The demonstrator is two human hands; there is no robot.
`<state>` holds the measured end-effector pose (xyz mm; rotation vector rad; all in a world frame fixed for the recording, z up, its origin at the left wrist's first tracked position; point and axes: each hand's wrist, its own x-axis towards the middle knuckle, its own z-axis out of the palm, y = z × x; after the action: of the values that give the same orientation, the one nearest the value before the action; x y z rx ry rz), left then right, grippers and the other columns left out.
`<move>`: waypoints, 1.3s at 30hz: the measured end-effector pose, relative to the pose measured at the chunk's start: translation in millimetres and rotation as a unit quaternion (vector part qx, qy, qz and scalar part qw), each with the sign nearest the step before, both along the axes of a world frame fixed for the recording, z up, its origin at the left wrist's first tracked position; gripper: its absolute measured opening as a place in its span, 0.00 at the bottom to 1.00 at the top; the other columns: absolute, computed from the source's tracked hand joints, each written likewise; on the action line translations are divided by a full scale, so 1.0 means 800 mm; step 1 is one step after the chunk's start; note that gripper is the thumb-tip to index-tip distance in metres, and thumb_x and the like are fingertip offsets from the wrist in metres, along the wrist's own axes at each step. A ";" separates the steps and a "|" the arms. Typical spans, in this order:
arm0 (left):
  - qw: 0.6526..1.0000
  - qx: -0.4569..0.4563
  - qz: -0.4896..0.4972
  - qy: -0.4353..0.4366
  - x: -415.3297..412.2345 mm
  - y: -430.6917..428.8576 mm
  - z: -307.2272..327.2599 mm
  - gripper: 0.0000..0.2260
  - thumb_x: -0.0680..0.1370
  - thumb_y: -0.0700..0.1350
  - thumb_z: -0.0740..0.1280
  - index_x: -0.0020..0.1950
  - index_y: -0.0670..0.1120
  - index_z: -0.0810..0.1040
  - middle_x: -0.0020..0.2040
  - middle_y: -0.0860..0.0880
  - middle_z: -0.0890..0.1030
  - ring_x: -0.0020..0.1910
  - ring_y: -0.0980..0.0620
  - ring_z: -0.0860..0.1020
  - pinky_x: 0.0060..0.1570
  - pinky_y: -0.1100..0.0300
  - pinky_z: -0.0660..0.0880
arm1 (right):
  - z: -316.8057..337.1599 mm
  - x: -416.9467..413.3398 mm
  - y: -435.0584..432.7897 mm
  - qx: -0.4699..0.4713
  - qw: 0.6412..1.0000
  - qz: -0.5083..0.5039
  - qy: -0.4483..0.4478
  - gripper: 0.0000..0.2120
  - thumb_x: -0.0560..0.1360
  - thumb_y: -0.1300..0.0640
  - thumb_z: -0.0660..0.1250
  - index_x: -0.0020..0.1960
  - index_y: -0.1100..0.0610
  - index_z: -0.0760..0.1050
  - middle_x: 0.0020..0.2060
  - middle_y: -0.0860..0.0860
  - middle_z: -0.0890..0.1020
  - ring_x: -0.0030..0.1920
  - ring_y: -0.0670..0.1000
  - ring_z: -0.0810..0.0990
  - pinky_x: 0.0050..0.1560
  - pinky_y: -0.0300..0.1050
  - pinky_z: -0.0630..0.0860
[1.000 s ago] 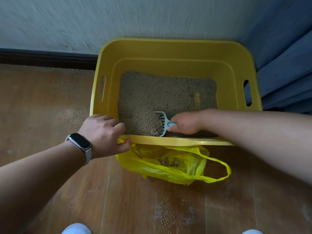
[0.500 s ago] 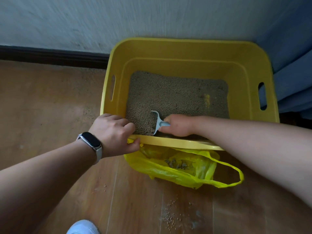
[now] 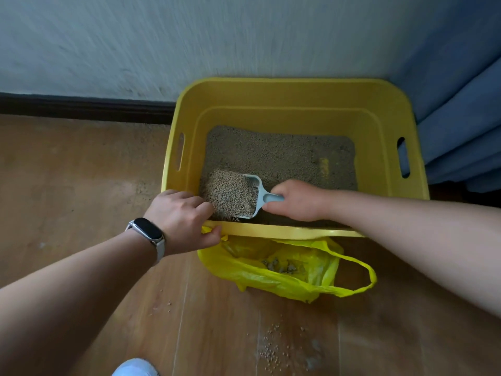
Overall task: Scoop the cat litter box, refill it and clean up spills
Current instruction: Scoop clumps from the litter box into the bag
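Observation:
A yellow litter box [image 3: 292, 93] stands on the wooden floor against the wall, with brown granules [image 3: 282, 153] covering its bottom. My right hand [image 3: 298, 199] grips the handle of a pale blue scoop [image 3: 257, 196] inside the box, near the front left corner. The scoop is heaped with granules. My left hand [image 3: 181, 218], with a watch on its wrist, grips the box's front left rim. An open yellow plastic bag [image 3: 284, 270] lies on the floor just in front of the box, with a few grey clumps inside.
Spilled granules [image 3: 273, 346] dot the floor in front of the bag. A dark skirting board [image 3: 81, 107] runs along the wall at left. A blue curtain [image 3: 461, 104] hangs to the right of the box. A white shoe tip [image 3: 135, 369] shows at the bottom edge.
The scoop, dug edge-down into the litter before, has come up level with a full heap of granules. My left hand stays on the rim. The view has shifted left.

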<state>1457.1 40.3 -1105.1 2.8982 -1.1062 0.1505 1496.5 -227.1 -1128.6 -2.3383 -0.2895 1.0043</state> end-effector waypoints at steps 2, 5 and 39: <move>1.000 0.004 -0.002 0.002 0.000 0.000 0.000 0.18 0.69 0.59 0.65 0.29 0.46 0.70 0.24 0.49 0.71 0.24 0.44 0.73 0.27 0.59 0.69 | 0.018 -0.005 -0.020 -0.006 1.000 -0.011 -0.006 0.17 0.77 0.45 0.66 0.34 0.53 0.70 0.28 0.49 0.72 0.29 0.48 0.69 0.31 0.44 0.63; 1.000 0.007 -0.004 -0.002 0.001 0.001 -0.002 0.18 0.69 0.59 0.65 0.29 0.46 0.71 0.24 0.49 0.71 0.24 0.44 0.74 0.27 0.59 0.70 | 0.042 -0.010 -0.056 -0.020 0.999 -0.042 -0.019 0.19 0.77 0.44 0.66 0.33 0.53 0.68 0.27 0.49 0.70 0.29 0.48 0.67 0.32 0.45 0.60; 1.000 0.021 0.011 -0.010 -0.002 -0.001 -0.001 0.21 0.70 0.60 0.61 0.28 0.45 0.73 0.23 0.49 0.71 0.24 0.45 0.73 0.29 0.58 0.70 | 0.077 -0.012 -0.112 0.017 0.975 -0.217 -0.042 0.17 0.78 0.43 0.64 0.37 0.54 0.72 0.29 0.49 0.69 0.31 0.49 0.68 0.33 0.45 0.60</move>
<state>1455.8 39.5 -1105.5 2.9531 -1.0952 0.1583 1486.7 -316.9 -1067.1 -2.2750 0.1692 0.6812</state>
